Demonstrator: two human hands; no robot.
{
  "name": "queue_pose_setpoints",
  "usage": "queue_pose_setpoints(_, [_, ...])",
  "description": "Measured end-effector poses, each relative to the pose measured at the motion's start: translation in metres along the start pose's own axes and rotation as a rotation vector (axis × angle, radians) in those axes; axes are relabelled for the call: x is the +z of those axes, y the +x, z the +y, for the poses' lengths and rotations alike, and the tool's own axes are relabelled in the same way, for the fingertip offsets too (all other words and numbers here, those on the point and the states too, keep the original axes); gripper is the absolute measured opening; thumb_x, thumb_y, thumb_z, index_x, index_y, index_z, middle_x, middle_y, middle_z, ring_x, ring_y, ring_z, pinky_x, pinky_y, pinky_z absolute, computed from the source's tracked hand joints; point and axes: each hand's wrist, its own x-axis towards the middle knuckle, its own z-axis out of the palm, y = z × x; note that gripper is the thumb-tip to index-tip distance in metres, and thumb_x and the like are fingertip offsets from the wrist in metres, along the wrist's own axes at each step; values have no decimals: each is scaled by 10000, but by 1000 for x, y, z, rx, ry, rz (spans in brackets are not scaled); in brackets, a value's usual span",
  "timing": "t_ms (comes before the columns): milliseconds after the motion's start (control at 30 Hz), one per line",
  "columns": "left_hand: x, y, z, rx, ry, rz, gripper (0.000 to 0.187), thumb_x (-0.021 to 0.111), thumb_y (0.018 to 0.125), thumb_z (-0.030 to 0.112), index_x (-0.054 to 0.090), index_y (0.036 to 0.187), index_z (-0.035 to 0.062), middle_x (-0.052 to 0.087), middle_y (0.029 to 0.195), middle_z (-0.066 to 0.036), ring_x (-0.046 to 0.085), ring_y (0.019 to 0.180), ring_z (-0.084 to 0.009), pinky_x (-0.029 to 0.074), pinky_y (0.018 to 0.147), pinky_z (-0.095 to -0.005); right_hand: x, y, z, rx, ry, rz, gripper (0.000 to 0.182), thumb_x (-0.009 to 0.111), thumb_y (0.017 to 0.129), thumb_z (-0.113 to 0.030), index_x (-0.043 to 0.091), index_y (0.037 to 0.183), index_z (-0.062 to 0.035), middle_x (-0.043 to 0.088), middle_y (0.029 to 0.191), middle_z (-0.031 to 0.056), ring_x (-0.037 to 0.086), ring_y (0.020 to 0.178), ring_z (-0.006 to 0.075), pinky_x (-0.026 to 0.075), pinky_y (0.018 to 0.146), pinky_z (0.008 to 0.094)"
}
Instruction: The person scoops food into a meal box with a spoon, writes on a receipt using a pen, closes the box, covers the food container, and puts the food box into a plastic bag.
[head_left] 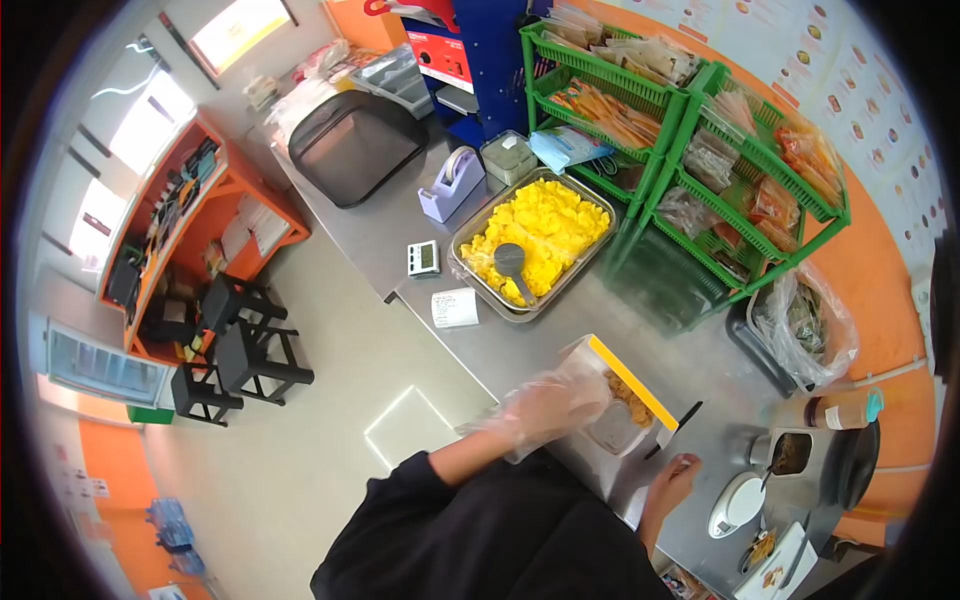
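A clear plastic glove covers my left hand, which reaches over the left side of a white and yellow food box. Its fingers are blurred and partly hidden by the loose plastic. Inside the box lie brown crumbly food and a clear round container. My bare right hand is just below the box's near right corner, fingers curled in, with nothing showing in them. Close by, a thin black object sticks out past the box's yellow side.
A metal tray of yellow food holds a grey scoop. Nearby are a timer, a receipt and a tape dispenser. Green racks line the back. A white scale stands right, beside a metal container.
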Motion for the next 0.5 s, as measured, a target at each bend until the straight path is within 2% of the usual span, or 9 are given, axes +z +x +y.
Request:
queue_pose_setpoints(100, [-14,-36,-5,-35,-159,185,456,555,933,414,594,1187,37,693,970,-177,672,943,-254,509,839,-403,-7,35,-5,-59,-266,155,318,481,979,-283,411,1201,-68,653,809,218,648,754,389,471,631,501])
queue_pose_setpoints(167, [-29,-53,-20,-231,-502,161,450,554,916,427,632,1125,36,676,996,-172,635,916,-351,488,853,-418,7,57,-13,-235,-458,289,290,506,948,-215,428,1196,-85,649,810,207,628,731,402,459,613,486])
queue_pose_setpoints(233, [-26,-75,-40,-459,-854,278,408,566,917,401,649,1107,49,685,920,-150,660,847,-298,507,789,-370,16,72,-6,-256,-447,234,278,504,932,-183,451,1191,-97,649,827,207,623,735,410,458,614,483])
queue_pose_setpoints(300, [35,-85,-137,-469,-708,728,331,564,935,394,627,1009,78,607,759,-66,583,681,-186,455,637,-317,17,89,7,-273,-445,191,275,502,916,-151,474,1186,-109,649,844,207,617,739,417,458,614,480])
queue_pose_setpoints(367, [59,-97,-194,-403,-476,1014,310,556,954,392,576,802,122,500,607,18,464,530,-89,359,483,-255,4,103,34,-355,-382,26,309,491,854,-77,523,1161,-83,602,735,154,588,624,296,440,573,426])
queue_pose_setpoints(400, [55,-105,-200,-362,-375,1096,362,552,962,391,550,698,143,452,549,51,408,473,-53,312,421,-228,-12,114,56,-402,-324,116,295,472,874,-76,540,1160,-77,596,739,118,575,632,238,434,562,387])
queue_pose_setpoints(433, [18,-118,-170,-468,-995,1144,382,556,959,401,477,663,171,381,521,62,345,435,-56,257,398,-231,-22,120,68,-450,-264,207,286,452,893,-74,557,1160,-72,590,743,82,561,641,179,429,551,348])
queue_pose_setpoints(467, [-5,-128,-157,-554,-1624,1116,419,560,956,410,404,628,200,309,494,73,281,397,-58,203,375,-233,-41,110,52,-272,18,172,289,452,912,-86,548,1184,-87,578,758,70,551,681,150,437,589,320])
queue_pose_setpoints(500, [-9,-133,-165,-551,-1631,1110,419,560,956,410,404,628,200,309,494,73,281,397,-58,203,375,-233,-70,93,21,-88,299,137,292,451,930,-97,539,1209,-101,565,773,58,542,721,122,446,628,292])
